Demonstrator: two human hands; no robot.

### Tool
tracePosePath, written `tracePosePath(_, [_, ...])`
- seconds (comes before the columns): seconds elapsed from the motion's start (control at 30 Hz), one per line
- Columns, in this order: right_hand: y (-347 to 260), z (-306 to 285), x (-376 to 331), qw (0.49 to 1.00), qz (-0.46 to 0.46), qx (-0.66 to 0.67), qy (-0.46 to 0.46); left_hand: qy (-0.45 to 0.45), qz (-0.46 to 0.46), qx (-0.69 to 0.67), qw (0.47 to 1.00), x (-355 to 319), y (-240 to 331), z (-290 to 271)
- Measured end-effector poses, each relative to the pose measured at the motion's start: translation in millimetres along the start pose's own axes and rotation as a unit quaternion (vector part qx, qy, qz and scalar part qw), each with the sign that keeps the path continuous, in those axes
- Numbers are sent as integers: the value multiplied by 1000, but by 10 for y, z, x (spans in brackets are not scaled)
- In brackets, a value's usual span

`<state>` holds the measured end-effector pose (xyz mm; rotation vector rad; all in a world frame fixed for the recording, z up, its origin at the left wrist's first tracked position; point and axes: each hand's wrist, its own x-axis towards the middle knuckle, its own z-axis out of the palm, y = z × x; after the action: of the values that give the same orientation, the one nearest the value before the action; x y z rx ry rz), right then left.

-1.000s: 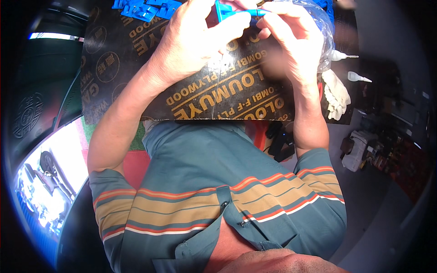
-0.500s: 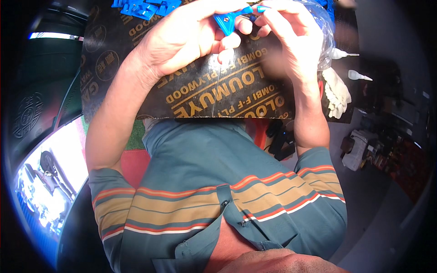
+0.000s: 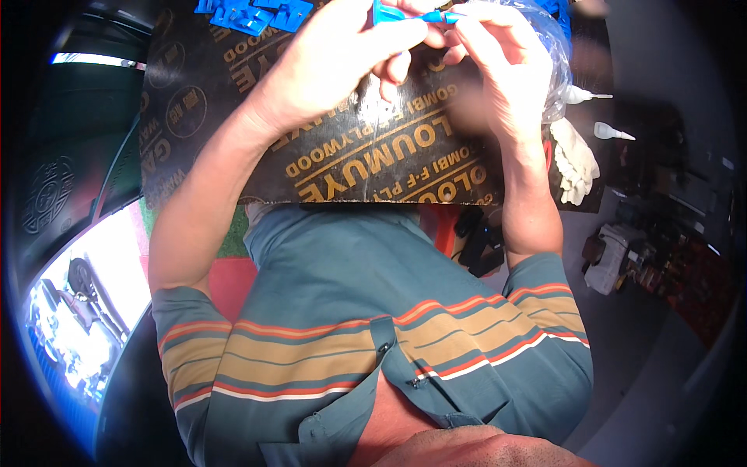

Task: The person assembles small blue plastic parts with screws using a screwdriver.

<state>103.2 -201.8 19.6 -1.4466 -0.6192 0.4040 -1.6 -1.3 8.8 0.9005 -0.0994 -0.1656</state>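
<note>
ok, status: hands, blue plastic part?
Left hand: grips angular blue plastic part. Right hand: pinches small blue plastic piece. Clear plastic bag beside right hand.

Smooth plastic part (image 3: pixel 387 13), glossy wooden board (image 3: pixel 366 156), cloth glove (image 3: pixel 576 165)

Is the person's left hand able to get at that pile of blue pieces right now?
Probably yes: the pile of blue pieces lies close to the left hand, on its left side, and nothing shows between them. However, the hand is already holding another blue piece.
</note>
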Motion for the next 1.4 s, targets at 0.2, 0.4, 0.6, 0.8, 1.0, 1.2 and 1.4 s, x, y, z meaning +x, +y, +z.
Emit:
tracePosePath(0.2, [-38,22,-15,1000,7,-16,10,173,267,499,806,-9,-20,174])
tracePosePath(0.4, [-56,6,-8,999,33,-12,7,173,332,546,750,-4,-22,162])
tracePosePath(0.6, [-28,17,-26,1000,19,2,6,131,420,588,679,15,-21,101])
tracePosePath(0.8, [-4,-12,-25,1000,26,6,2,138,422,586,677,7,-32,129])
tracePosePath(1.0, [-51,12,-20,999,44,-2,4,142,408,559,707,-4,-60,123])
tracePosePath(1.2, [-49,49,-36,999,37,-3,5,132,425,555,703,7,-45,120])
tracePosePath(1.4, [-37,37,-44,1000,28,-12,2,136,400,511,749,0,-42,154])
